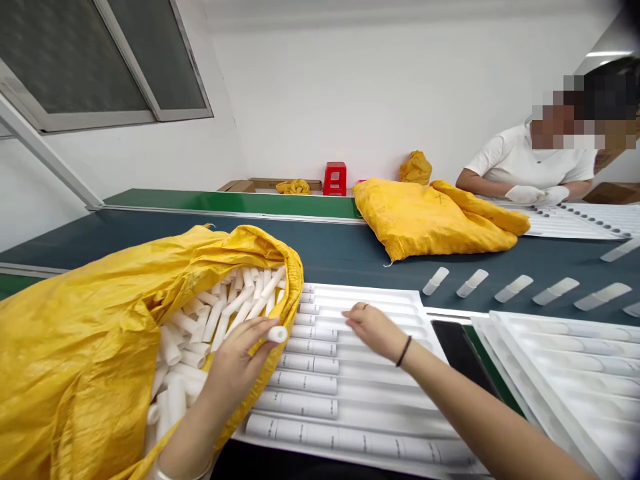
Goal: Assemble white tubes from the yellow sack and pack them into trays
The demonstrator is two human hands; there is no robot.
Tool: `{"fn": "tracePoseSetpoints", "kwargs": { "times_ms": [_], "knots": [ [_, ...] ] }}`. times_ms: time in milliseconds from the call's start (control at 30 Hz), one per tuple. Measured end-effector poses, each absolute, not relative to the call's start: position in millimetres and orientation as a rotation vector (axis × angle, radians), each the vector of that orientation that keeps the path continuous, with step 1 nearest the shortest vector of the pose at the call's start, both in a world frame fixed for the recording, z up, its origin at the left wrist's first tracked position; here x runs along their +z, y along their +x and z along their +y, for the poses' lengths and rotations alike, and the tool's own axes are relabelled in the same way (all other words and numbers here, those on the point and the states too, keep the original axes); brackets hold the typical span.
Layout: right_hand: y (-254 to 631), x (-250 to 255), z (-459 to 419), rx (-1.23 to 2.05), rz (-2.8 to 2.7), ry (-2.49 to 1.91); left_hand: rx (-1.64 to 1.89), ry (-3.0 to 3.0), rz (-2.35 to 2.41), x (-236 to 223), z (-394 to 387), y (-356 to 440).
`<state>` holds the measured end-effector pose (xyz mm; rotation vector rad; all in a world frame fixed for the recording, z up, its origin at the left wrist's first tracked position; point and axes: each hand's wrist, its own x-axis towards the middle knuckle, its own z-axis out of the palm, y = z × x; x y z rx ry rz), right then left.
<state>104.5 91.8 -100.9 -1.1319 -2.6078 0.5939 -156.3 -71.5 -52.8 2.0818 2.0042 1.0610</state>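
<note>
My left hand (pixel 240 363) is closed on a white hollow tube (pixel 277 334), its open end facing the tray. It is at the mouth of a yellow woven sack (pixel 95 320) full of loose white tubes (pixel 215 320). Over the white grooved tray (pixel 395 373), my right hand (pixel 373 327) hovers with its fingers loosely bent and slightly apart; nothing shows in them. White tubes with small dark print (pixel 307 382) lie in the tray's grooves, mostly along its left side. The nearest groove holds a row of them end to end.
A second yellow sack (pixel 425 217) lies across the dark conveyor belt (pixel 330 250). Several frosted tubes (pixel 517 288) rest on the belt to the right. More trays (pixel 575 373) are stacked at right. Across the belt, a co-worker in white gloves (pixel 537 194) works at another tray.
</note>
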Motion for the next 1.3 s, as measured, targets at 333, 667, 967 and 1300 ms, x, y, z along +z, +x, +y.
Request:
{"fn": "tracePoseSetpoints", "kwargs": {
  "times_ms": [333,667,967,1300],
  "knots": [
    [73,-84,68,0.492,-2.668,-1.144,1.229,1.978,1.944,-43,-75,-130],
    [92,-99,65,0.493,-2.684,-1.140,1.088,1.759,1.803,-48,-77,-126],
    [98,-38,39,0.822,-2.304,-0.393,0.837,2.169,1.866,-42,-72,-119],
    [103,-31,29,0.642,-2.256,-0.357,0.928,2.303,1.748,-24,-73,-108]
  ]
}}
